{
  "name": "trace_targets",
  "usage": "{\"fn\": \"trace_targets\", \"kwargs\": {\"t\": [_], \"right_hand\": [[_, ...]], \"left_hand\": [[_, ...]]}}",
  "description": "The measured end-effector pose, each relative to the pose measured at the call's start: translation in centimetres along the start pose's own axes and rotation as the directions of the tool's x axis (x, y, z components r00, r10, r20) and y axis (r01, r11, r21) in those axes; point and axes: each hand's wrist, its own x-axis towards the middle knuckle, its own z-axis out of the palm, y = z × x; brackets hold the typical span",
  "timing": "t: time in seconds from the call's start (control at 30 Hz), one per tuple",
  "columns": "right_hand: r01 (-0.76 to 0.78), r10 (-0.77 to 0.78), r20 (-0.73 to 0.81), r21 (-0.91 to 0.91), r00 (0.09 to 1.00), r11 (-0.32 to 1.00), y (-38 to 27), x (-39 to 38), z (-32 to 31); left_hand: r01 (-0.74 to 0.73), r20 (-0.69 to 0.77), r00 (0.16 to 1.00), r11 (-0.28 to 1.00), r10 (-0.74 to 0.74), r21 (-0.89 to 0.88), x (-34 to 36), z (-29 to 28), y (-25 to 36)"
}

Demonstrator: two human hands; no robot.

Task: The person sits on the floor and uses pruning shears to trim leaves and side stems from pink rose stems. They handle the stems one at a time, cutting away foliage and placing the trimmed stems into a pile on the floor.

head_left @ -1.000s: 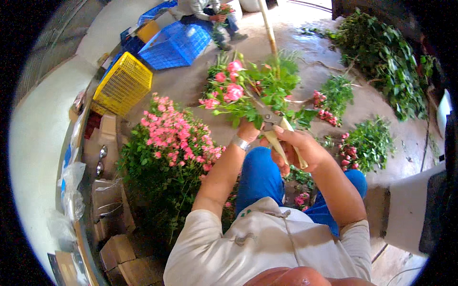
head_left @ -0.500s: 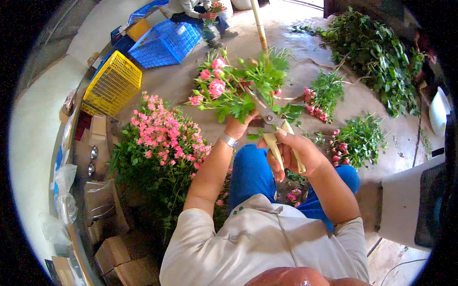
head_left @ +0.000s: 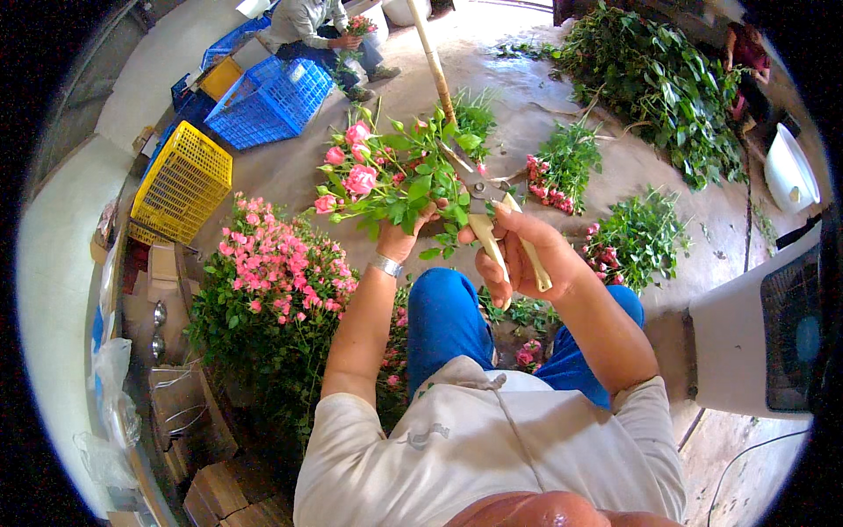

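My left hand [head_left: 406, 230] is closed round the stems of a leafy pink rose bunch [head_left: 360, 180], partly hidden by leaves. My right hand [head_left: 527, 255] grips a pair of shears with cream handles [head_left: 487, 237]; their metal blades [head_left: 467, 173] lie among the stems at the bunch's right side. A big heap of small pink roses [head_left: 263, 263] sits left of my knees. Cut bunches [head_left: 562, 171] with pink blooms lie on the floor to the right, another [head_left: 641, 237] nearer. An upright pale pole [head_left: 426, 48] rises behind the bunch.
A yellow crate [head_left: 180, 180] and blue crates [head_left: 268, 101] line the left, beside cardboard [head_left: 224, 487]. A seated co-worker [head_left: 312, 31] holds flowers; another person [head_left: 745, 48] is at right, near a green leaf pile [head_left: 650, 97], white basin [head_left: 790, 167] and grey-white appliance [head_left: 738, 325].
The whole view has shifted. My left hand and the rose bunch have moved a little farther left of my right hand; the shears stay gripped, blades still among the stems.
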Motion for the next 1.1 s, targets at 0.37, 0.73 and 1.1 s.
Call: {"fn": "trace_targets", "kwargs": {"t": [0.37,0.73,1.1], "right_hand": [[-0.028,0.011,0.115,0.143,0.993,0.989,0.5,0.6,-1.6],[0.025,-0.026,0.048,0.033,0.999,0.999,0.3,-0.8,0.2],[0.001,-0.003,0.019,0.113,1.000,0.994,0.3,-0.3,-0.1]], "left_hand": [[0.057,0.035,0.998,0.997,-0.058,0.049,0.0,-0.5,-0.5],[-0.039,-0.007,0.999,0.997,0.040,0.064,0.3,-0.5,-0.5],[-0.087,0.057,0.995,0.995,0.084,0.046,0.6,-1.1,-1.7]]}}
